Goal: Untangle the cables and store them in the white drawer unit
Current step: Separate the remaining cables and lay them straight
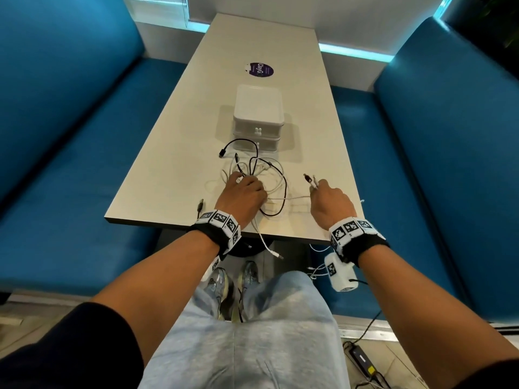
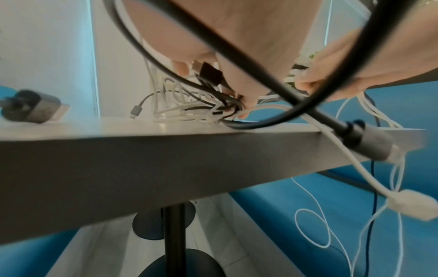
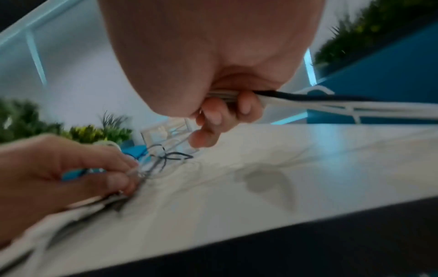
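A tangle of black and white cables [image 1: 257, 169] lies on the pale table [image 1: 174, 153] in front of the white drawer unit [image 1: 258, 119], whose two drawers stand closed. My left hand [image 1: 243, 192] lies on the tangle, its fingers curled into the cables [image 2: 220, 108]. To the right, my right hand [image 1: 327, 196] grips a bundle of white and black cable ends [image 1: 311, 181], plugs sticking out past the fingers. In the right wrist view those cables [image 3: 308, 102] run through the curled fingers [image 3: 244, 105]. A white plug [image 1: 278, 255] dangles over the near edge.
A dark plug [image 1: 200, 205] lies at the near left edge. A purple round sticker [image 1: 259, 69] sits beyond the drawer unit. Blue benches [image 1: 70, 136] flank the table. A black pedestal leg [image 2: 174, 239] stands beneath it. A power strip [image 1: 365, 360] lies on the floor.
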